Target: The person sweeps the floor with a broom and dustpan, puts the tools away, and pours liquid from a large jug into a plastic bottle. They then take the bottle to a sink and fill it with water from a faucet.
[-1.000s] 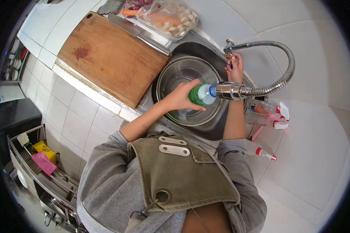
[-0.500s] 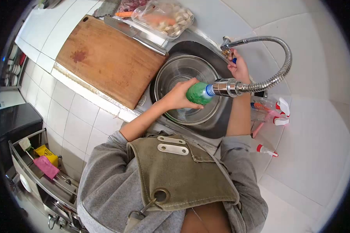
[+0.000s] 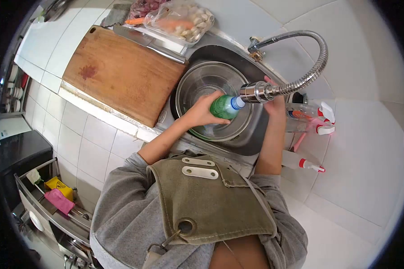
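Sink (image 3: 252, 140), centre frame: bottle (image 3: 221, 106) at tap head (image 3: 255, 92), over bowl (image 3: 205, 80).
Left hand (image 3: 201, 113) fingers clamped on bottle; right hand (image 3: 274, 106) behind tap head, grip unclear. White tiled table (image 3: 359, 179); board (image 3: 121, 71) upper left, sprays (image 3: 319, 123) right.

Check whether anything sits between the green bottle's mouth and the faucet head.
Nothing visible does. The left hand holds the green bottle with its mouth right at the faucet head, above the steel bowl. The right hand is by the hose side, not between them.
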The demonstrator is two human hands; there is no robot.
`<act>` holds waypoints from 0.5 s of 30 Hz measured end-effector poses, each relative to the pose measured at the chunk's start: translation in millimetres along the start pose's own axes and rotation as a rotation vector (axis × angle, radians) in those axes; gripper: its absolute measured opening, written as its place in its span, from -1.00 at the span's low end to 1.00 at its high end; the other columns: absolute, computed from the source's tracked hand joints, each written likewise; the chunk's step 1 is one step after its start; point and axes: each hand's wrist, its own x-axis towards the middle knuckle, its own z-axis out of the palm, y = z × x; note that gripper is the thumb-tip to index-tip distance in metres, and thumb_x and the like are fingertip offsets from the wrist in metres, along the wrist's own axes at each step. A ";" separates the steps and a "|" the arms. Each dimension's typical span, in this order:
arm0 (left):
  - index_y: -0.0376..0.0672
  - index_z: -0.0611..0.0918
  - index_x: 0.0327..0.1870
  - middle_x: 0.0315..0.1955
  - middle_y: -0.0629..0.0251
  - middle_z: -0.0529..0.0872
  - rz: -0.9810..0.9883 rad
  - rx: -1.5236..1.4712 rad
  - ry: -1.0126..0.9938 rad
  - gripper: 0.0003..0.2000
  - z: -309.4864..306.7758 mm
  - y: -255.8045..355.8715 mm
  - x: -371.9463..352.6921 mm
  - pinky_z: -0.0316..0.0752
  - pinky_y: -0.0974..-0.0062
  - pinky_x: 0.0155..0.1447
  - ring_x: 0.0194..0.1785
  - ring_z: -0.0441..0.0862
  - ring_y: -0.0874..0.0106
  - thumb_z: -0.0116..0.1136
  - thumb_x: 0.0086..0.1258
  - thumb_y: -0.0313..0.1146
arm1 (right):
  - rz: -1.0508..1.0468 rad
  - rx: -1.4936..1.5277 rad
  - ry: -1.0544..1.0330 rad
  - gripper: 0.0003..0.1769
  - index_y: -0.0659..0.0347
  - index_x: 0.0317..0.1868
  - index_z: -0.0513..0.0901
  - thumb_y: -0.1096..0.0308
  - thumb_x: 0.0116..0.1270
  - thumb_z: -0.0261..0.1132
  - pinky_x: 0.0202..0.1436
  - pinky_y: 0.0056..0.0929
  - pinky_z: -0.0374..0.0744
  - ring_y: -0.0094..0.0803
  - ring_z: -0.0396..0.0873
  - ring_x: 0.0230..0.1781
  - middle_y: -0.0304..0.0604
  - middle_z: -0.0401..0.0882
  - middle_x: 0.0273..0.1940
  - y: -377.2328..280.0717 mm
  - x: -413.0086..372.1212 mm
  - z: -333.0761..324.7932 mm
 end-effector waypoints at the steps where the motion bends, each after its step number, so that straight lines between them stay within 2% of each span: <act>1: -0.25 0.46 -0.05 -0.20 0.10 0.62 -0.008 -0.006 -0.011 -0.36 0.1 0.5 -0.3 0.44 0.39 0.02 -0.08 0.61 0.23 0.52 -0.18 -0.22 | -0.015 0.083 -0.008 -0.80 0.26 -0.07 0.44 0.37 0.34 0.07 -0.36 -0.55 0.46 -0.50 0.38 -0.42 -0.23 0.42 -0.31 3.3 -13.2 2.2; 4: -0.25 0.46 -0.05 -0.19 0.10 0.62 -0.002 -0.030 -0.023 -0.36 0.5 0.9 -2.9 0.44 0.40 0.02 -0.07 0.61 0.24 0.53 -0.18 -0.22 | -0.066 -0.025 -0.068 -0.86 0.24 -0.15 0.43 0.39 0.33 0.07 -0.25 -0.53 0.44 -0.46 0.38 -0.36 -0.22 0.41 -0.29 9.6 -49.5 8.6; 5: -0.24 0.46 -0.04 -0.18 0.10 0.62 0.012 -0.051 -0.023 -0.35 1.0 0.7 -3.7 0.44 0.40 0.03 -0.07 0.61 0.24 0.53 -0.19 -0.22 | -0.076 -0.159 -0.142 -0.81 0.23 -0.08 0.41 0.39 0.33 0.08 -0.08 -0.49 0.46 -0.40 0.43 -0.20 -0.16 0.43 -0.19 10.1 -60.3 7.5; 6: -0.24 0.46 -0.04 -0.18 0.10 0.62 0.018 -0.048 -0.024 -0.35 1.3 0.0 -4.4 0.44 0.40 0.03 -0.07 0.61 0.24 0.53 -0.19 -0.22 | -0.082 -0.158 -0.145 -0.81 0.23 -0.08 0.41 0.39 0.33 0.08 -0.08 -0.49 0.46 -0.40 0.43 -0.20 -0.16 0.43 -0.19 12.4 -70.6 9.0; 8: -0.24 0.46 -0.04 -0.17 0.11 0.62 0.018 -0.030 -0.046 -0.35 2.8 -0.8 -7.1 0.44 0.40 0.03 -0.06 0.61 0.26 0.53 -0.19 -0.22 | -0.284 -0.447 -0.072 -0.71 0.25 0.04 0.36 0.38 0.34 0.09 0.08 -0.42 0.44 -0.34 0.45 -0.01 -0.10 0.41 -0.05 14.2 -108.1 49.6; 9: -0.25 0.47 -0.04 -0.18 0.11 0.62 0.023 -0.022 -0.042 -0.35 3.3 0.9 -8.6 0.45 0.39 0.04 -0.06 0.60 0.25 0.53 -0.19 -0.22 | -0.314 -0.599 -0.083 -0.63 0.29 0.14 0.29 0.39 0.36 0.06 0.22 -0.38 0.35 -0.28 0.39 0.14 -0.06 0.36 0.09 13.0 -124.2 62.4; 10: -0.25 0.47 -0.04 -0.18 0.11 0.62 0.032 -0.019 -0.046 -0.35 3.8 3.0 -9.4 0.45 0.39 0.04 -0.06 0.60 0.25 0.53 -0.19 -0.22 | -0.325 -0.596 -0.082 -0.63 0.29 0.14 0.29 0.39 0.36 0.06 0.22 -0.38 0.35 -0.28 0.39 0.14 -0.06 0.36 0.09 13.2 -139.3 73.3; 12: -0.25 0.47 -0.05 -0.19 0.10 0.61 0.055 -0.002 -0.062 -0.35 5.1 7.8 -10.5 0.45 0.38 0.04 -0.06 0.60 0.22 0.53 -0.20 -0.23 | -0.519 -0.943 -0.298 -0.61 0.32 0.16 0.28 0.45 0.34 0.06 0.24 -0.39 0.29 -0.25 0.37 0.17 0.01 0.33 0.15 14.4 -165.8 91.3; 13: -0.26 0.48 -0.06 -0.19 0.09 0.61 0.088 0.018 -0.063 -0.36 5.6 10.5 -10.7 0.46 0.37 0.03 -0.06 0.61 0.20 0.53 -0.21 -0.24 | -0.533 -0.940 -0.291 -0.61 0.32 0.16 0.28 0.45 0.34 0.06 0.24 -0.39 0.29 -0.25 0.37 0.17 0.01 0.33 0.15 14.1 -175.4 99.2; 15: -0.26 0.48 -0.06 -0.19 0.08 0.61 0.110 0.035 -0.089 -0.36 7.1 16.2 -12.1 0.46 0.36 0.03 -0.07 0.61 0.20 0.53 -0.21 -0.24 | -0.617 -1.142 -0.415 -0.58 0.32 0.16 0.23 0.52 0.31 0.08 0.25 -0.38 0.27 -0.21 0.37 0.18 0.09 0.30 0.20 12.4 -189.2 109.7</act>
